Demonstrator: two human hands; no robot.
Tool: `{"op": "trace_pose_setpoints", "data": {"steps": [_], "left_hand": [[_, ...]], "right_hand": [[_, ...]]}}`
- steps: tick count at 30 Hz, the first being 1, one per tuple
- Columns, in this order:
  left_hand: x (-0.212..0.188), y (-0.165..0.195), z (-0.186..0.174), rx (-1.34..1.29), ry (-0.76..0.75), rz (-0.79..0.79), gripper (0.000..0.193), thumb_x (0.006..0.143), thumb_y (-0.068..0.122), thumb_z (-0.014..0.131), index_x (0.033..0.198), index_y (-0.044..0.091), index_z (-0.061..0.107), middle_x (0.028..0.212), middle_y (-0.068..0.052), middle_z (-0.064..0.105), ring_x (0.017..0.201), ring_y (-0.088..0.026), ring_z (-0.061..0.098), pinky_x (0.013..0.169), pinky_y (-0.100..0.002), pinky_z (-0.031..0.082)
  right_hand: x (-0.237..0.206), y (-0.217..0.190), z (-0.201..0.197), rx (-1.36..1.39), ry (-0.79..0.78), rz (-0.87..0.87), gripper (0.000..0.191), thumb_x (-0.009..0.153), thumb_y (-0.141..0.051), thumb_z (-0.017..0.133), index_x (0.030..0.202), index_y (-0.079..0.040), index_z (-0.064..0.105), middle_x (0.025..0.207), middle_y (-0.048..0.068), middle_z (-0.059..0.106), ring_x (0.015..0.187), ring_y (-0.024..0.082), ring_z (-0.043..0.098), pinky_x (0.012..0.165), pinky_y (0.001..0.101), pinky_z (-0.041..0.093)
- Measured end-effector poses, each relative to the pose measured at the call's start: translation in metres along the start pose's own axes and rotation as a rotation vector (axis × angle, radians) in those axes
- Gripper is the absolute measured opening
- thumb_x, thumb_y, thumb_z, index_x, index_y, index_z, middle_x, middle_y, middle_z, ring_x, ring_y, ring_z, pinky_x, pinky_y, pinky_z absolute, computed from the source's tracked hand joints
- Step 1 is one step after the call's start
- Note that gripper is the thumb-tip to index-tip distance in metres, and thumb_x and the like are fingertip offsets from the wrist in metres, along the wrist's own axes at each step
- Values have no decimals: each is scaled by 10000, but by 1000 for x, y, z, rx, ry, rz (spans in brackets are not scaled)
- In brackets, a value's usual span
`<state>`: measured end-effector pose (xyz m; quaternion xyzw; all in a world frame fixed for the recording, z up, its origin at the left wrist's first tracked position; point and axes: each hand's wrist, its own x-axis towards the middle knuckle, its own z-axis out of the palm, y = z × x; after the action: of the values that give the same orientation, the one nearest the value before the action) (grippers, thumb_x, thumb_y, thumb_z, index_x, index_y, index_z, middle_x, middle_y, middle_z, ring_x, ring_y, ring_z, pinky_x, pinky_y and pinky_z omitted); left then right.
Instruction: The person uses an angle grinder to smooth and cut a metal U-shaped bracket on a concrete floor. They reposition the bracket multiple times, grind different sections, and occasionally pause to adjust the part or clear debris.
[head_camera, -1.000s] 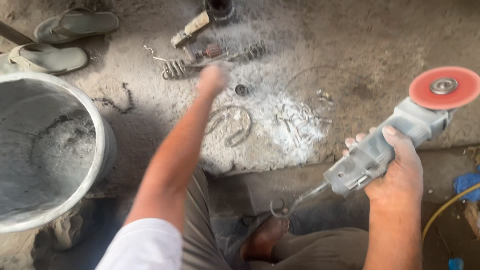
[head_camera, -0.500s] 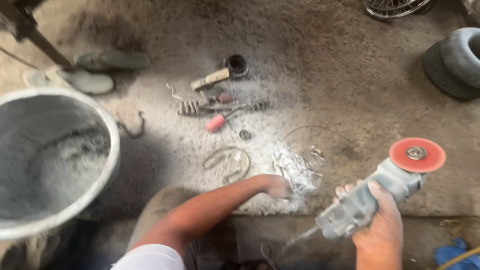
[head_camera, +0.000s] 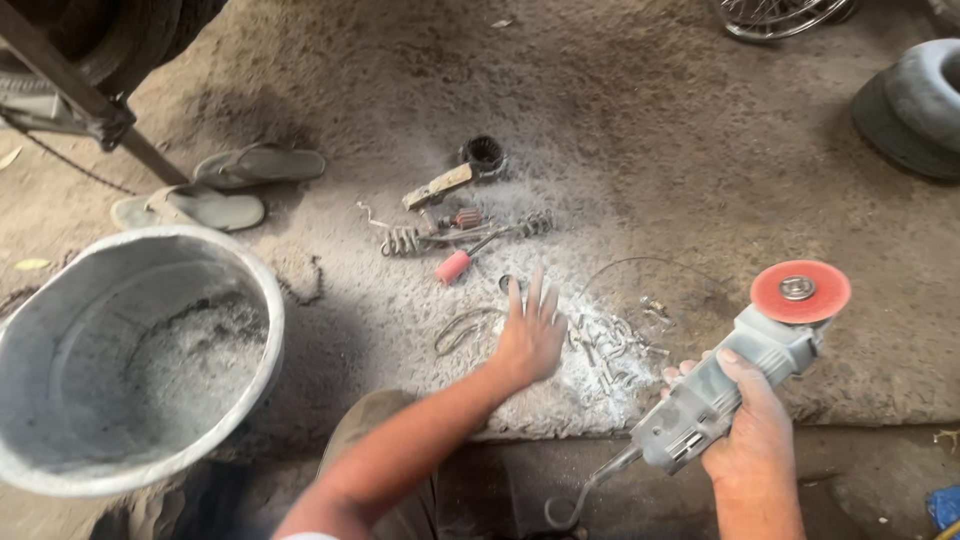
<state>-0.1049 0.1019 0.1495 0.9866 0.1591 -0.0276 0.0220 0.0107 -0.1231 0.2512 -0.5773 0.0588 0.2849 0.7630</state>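
L hand slid left, flat, open on ash, R hand grips grey grinder

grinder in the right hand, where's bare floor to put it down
Bare ground lies beyond the angle grinder, between its red disc and the tyre, and across the far middle. It is crowded around the left hand: metal bits, springs and tools. The bucket fills the left.
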Motion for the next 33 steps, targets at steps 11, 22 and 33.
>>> {"op": "trace_pose_setpoints", "data": {"steps": [11,22,33], "left_hand": [[7,-49,-47,116,-115,-64,499,806,473,692,1159,124,750,1528,-145,461,1493,-487,187,1064,-821,39],[-31,-74,-101,16,-188,-171,216,820,285,691,906,124,807,963,-136,777,939,-333,734,1119,-779,228],[-66,-26,102,-417,-9,-115,218,821,307,721,832,89,738,842,-199,735,827,-408,721,795,-562,548]], "right_hand": [[23,9,-7,83,12,51,280,941,-222,658,1171,-89,568,973,108,671,871,306,695,781,541,585],[27,17,-8,122,-42,58,253,986,-213,675,1171,-76,573,1017,96,668,940,289,698,847,508,597],[29,10,-14,74,10,27,224,916,-188,700,1085,-92,590,921,45,652,876,273,698,845,524,611]]}}
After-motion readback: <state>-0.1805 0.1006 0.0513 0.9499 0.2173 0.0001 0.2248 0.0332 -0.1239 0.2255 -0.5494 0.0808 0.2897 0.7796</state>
